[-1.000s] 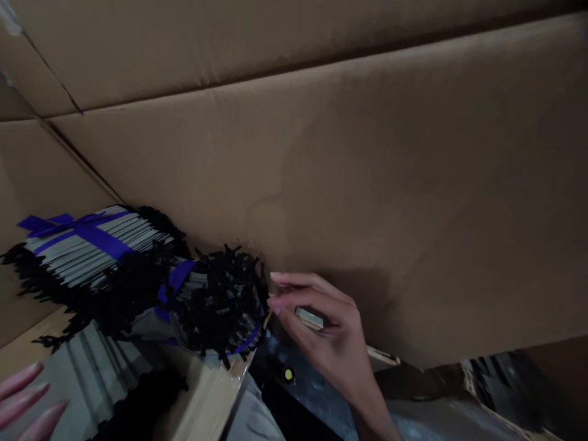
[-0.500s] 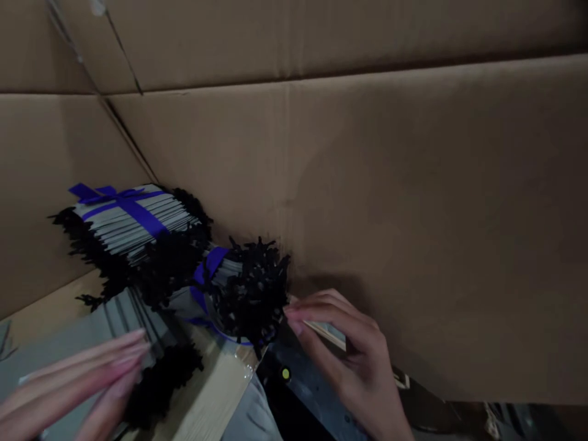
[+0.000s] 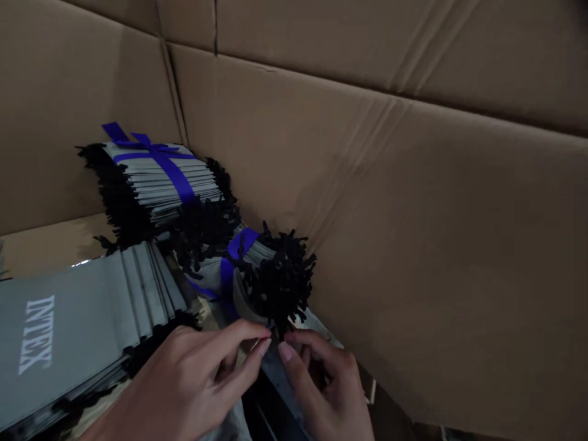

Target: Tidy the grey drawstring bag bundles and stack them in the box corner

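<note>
Two hands work at the bottom centre of the frame: the left hand [image 3: 184, 386] and the right hand [image 3: 326, 386] both have their fingers drawn narrow, tips nearly meeting just under the black fringe [image 3: 282, 285] of a curled bundle of grey sheets [image 3: 248, 260]. Whether they pinch something small, I can't quite tell from here. At lower left lies a flat stack printed INTEX [image 3: 68, 331]. Farther off, at upper left, sits a second strapped bundle [image 3: 160, 184] (its crossed blue strap [image 3: 158, 160] seemingly binds the sheets). That makes three bundles, resting against the cardboard carton wall [image 3: 413, 257], which seems to keep them from sliding.
</note>
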`<state>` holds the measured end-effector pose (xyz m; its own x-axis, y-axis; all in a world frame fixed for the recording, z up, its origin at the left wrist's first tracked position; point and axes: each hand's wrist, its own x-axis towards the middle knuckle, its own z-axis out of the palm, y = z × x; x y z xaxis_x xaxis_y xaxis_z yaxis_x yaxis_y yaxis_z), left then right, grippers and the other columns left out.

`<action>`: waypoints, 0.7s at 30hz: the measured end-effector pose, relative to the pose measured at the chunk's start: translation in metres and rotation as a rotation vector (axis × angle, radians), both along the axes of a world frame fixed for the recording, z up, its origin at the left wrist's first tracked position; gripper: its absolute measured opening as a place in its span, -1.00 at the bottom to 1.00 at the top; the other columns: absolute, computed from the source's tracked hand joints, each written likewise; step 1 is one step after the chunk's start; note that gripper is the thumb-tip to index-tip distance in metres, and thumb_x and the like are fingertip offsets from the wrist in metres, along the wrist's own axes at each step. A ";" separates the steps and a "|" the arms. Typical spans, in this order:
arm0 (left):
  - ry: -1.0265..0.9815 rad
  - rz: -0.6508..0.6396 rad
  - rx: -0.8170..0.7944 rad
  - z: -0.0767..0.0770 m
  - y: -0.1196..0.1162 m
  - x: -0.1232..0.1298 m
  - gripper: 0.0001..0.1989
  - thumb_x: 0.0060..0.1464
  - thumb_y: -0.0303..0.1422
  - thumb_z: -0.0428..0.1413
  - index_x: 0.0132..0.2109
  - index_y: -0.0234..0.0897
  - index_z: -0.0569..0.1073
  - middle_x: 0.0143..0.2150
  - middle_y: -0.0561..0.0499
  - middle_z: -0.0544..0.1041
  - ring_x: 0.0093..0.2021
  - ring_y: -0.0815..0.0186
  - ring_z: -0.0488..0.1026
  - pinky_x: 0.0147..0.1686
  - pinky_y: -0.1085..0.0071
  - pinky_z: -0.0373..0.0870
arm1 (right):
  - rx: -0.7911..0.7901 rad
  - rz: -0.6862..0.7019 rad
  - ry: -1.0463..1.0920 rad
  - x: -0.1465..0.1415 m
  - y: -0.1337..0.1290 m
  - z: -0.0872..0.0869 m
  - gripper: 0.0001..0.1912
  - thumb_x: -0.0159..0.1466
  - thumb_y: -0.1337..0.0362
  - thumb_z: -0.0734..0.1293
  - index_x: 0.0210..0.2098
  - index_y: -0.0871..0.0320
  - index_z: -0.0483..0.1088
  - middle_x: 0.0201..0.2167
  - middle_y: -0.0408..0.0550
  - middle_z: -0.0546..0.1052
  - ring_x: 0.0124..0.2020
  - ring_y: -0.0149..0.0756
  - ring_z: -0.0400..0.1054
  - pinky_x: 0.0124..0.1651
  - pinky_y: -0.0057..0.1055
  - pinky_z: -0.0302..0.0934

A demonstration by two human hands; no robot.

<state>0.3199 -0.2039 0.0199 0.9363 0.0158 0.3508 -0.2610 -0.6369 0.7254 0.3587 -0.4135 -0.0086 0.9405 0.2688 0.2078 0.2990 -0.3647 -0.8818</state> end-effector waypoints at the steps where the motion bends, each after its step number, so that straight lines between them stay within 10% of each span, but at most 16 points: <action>1: 0.000 -0.029 0.017 -0.001 -0.001 0.000 -0.89 0.31 -0.24 0.28 -0.07 0.03 0.72 -0.46 0.25 0.65 -0.57 0.46 0.55 -0.43 0.61 0.49 | -0.007 0.009 -0.015 0.000 0.002 -0.001 -0.65 0.47 0.01 0.40 -0.24 0.13 0.66 -0.68 -0.25 0.41 -0.66 -0.42 0.25 -0.59 -0.51 0.11; 5: 0.011 -0.016 0.018 -0.006 -0.003 -0.001 -0.83 0.41 -0.32 0.16 0.03 -0.01 0.64 -0.19 0.17 0.73 -0.35 0.41 0.68 -0.28 0.60 0.54 | -0.067 -0.020 -0.171 0.000 0.015 -0.005 -0.71 0.48 0.15 0.41 -0.34 0.13 0.59 -0.64 -0.24 0.47 -0.66 -0.44 0.31 -0.58 -0.53 0.18; 14: 0.145 0.075 -0.233 0.003 -0.004 0.000 -0.77 0.40 -0.11 0.16 -0.04 -0.07 0.67 -0.50 0.19 0.56 -0.61 0.41 0.43 -0.61 0.61 0.39 | -0.098 0.025 -0.531 -0.003 0.035 0.008 -0.86 0.46 0.35 0.35 -0.23 0.09 0.55 -0.51 -0.18 0.58 -0.56 -0.38 0.49 -0.52 -0.48 0.23; 21: 0.257 0.136 -0.379 -0.016 -0.011 -0.008 -0.69 0.35 -0.02 0.21 0.00 -0.07 0.71 -0.30 0.09 0.67 -0.52 0.36 0.53 -0.56 0.56 0.49 | -0.183 0.005 -0.593 -0.005 0.037 -0.007 -0.85 0.46 0.39 0.32 -0.16 0.08 0.54 -0.47 -0.14 0.59 -0.52 -0.31 0.54 -0.43 -0.42 0.33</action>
